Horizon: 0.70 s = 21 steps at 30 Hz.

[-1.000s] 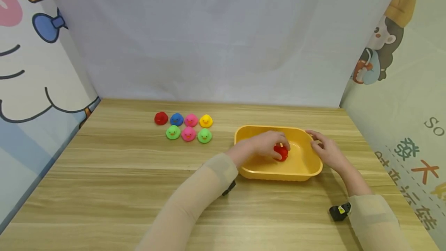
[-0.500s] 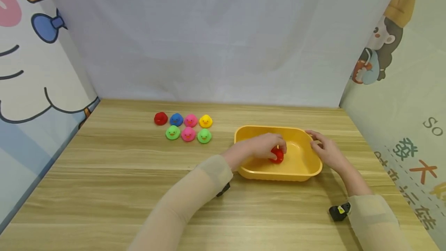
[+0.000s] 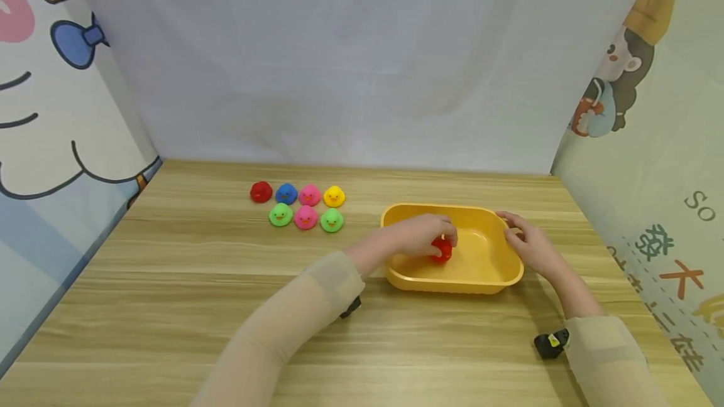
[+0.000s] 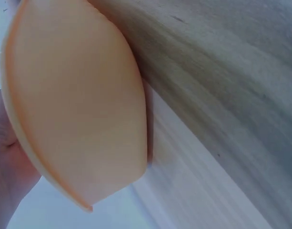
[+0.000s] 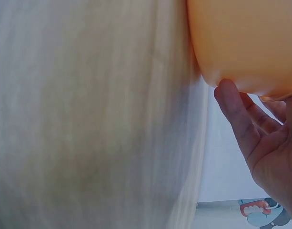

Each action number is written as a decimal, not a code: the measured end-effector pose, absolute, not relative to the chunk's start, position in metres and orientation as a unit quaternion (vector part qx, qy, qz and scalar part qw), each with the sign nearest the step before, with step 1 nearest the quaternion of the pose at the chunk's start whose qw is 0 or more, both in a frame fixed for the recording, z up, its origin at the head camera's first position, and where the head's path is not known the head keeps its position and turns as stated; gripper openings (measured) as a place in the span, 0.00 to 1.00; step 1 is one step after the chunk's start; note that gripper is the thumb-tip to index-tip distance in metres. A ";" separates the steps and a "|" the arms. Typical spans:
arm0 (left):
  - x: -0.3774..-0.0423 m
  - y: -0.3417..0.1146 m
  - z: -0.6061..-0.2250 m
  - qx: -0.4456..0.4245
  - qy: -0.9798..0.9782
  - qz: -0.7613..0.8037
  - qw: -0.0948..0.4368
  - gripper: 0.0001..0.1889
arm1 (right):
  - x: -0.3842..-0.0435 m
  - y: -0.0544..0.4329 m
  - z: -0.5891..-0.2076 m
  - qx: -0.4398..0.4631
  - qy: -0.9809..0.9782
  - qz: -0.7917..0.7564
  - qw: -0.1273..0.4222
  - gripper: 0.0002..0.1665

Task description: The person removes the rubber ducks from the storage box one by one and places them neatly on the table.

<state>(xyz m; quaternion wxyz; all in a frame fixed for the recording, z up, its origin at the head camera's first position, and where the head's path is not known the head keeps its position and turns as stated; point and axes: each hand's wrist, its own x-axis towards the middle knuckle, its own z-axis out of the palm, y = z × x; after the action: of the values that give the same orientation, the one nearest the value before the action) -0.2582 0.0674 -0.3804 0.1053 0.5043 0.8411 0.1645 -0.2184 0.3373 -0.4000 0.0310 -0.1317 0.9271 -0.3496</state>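
Observation:
My left hand [image 3: 424,235] reaches down into a yellow plastic basin [image 3: 452,286] and grips a red rubber duck [image 3: 442,250] near its left half. The fingers cover much of the duck. At the basin's right end, my right hand [image 3: 528,245] holds the rim and wall. From the right wrist view, fingertips [image 5: 226,90] of this hand lie against the outside of the basin [image 5: 246,43]. In the left wrist view the basin wall [image 4: 84,100] hides the duck and most of the left hand [image 4: 7,162].
Left of the basin are two rows of rubber ducks on the wooden table [image 3: 170,306]: red [image 3: 261,192], blue [image 3: 286,194], pink [image 3: 310,195], yellow [image 3: 334,196], with green [image 3: 281,215] and pink ones in front. A white curtain [image 3: 362,68] stands behind.
Inside the basin, my left hand has moved left with the red rubber duck. My right hand and the basin stay in place, as do the ducks on the table.

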 end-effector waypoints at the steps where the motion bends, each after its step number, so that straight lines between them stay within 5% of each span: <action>1: -0.257 0.066 -0.379 0.502 0.843 0.162 0.104 0.11 | -0.218 0.337 -0.400 -0.132 0.927 -0.349 0.031 0.27; 21: -0.239 0.044 -0.344 0.486 0.853 0.171 0.083 0.12 | -0.217 0.337 -0.401 -0.137 0.927 -0.348 0.023 0.27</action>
<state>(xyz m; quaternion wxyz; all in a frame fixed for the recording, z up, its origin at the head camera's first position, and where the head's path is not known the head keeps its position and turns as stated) -0.2393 0.0438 -0.3444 0.0830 0.4856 0.8533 0.1707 -0.2167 0.3367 -0.4010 0.0226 -0.1372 0.9269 -0.3485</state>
